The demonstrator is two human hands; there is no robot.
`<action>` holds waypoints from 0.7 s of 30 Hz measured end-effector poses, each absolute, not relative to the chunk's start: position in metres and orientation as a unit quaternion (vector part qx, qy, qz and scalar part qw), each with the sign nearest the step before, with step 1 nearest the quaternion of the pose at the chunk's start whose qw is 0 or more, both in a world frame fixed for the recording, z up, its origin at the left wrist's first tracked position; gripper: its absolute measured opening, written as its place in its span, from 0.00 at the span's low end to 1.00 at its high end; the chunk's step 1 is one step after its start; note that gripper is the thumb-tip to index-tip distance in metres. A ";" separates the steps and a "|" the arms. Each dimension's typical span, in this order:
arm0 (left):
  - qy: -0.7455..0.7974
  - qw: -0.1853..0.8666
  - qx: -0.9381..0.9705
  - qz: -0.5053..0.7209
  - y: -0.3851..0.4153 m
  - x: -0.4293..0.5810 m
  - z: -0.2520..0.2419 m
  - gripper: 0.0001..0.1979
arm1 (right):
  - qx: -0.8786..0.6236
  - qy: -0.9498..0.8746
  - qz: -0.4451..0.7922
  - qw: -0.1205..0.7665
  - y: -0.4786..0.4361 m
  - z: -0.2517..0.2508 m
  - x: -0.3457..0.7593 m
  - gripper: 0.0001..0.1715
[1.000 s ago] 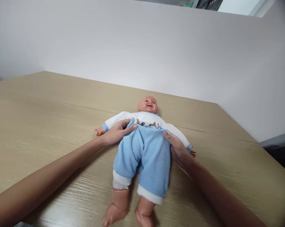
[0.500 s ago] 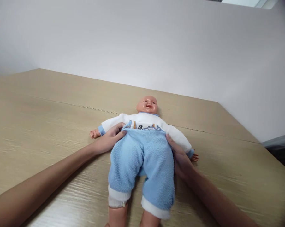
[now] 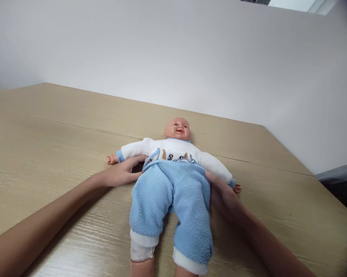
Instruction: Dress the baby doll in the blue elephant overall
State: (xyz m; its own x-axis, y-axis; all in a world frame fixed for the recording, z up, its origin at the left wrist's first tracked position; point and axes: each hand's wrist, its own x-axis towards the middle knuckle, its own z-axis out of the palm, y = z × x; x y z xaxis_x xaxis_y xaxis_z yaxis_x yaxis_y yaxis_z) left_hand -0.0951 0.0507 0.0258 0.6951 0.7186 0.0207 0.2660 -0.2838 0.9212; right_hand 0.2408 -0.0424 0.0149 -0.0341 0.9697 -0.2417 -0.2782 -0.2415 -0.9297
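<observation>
A baby doll [image 3: 177, 129] lies on its back on the table, head away from me and arms spread. It wears a white top [image 3: 173, 145] with a printed front and light blue fleece trousers [image 3: 161, 192] with white cuffs. My left hand [image 3: 124, 171] is at the left side of the doll's waist, thumb and fingers apart; its fingertips are partly hidden by the doll's side. At the right hip, my right hand [image 3: 223, 196] has its thumb on the trousers' edge, with the fingers hidden behind the fabric. The waistband gapes a little at the left.
The wooden table [image 3: 60, 154] has a seam running across it behind the doll's shoulders. A pale wall [image 3: 173, 57] rises beyond the far edge. Something dark [image 3: 343, 188] stands past the table's right edge.
My left hand has let go of the waistband and shifted slightly left, its thumb now away from the fabric. The right hand stays at the right hip.
</observation>
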 end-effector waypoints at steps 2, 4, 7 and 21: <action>0.336 0.528 0.737 0.256 0.048 -0.091 0.023 0.20 | -0.487 -0.307 0.630 0.521 -0.044 0.013 0.236 0.25; 0.356 0.570 0.672 0.312 0.044 -0.082 0.019 0.20 | -0.490 -0.292 0.630 0.527 -0.044 0.012 0.232 0.28; 0.360 0.639 0.579 0.355 0.039 -0.070 0.018 0.23 | -0.482 -0.318 0.633 0.515 -0.041 0.013 0.228 0.32; 0.316 0.558 0.667 0.379 0.045 -0.074 0.033 0.17 | -0.510 -0.561 0.439 0.481 -0.032 0.030 0.246 0.19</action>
State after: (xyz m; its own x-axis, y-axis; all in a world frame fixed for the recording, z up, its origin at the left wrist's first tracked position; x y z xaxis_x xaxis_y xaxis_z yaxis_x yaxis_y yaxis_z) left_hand -0.0737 0.0450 0.0325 0.5117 0.8455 0.1527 -0.0017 -0.1768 0.9842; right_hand 0.2463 -0.0325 0.0299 -0.0158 0.9957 0.0917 0.1504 0.0930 -0.9842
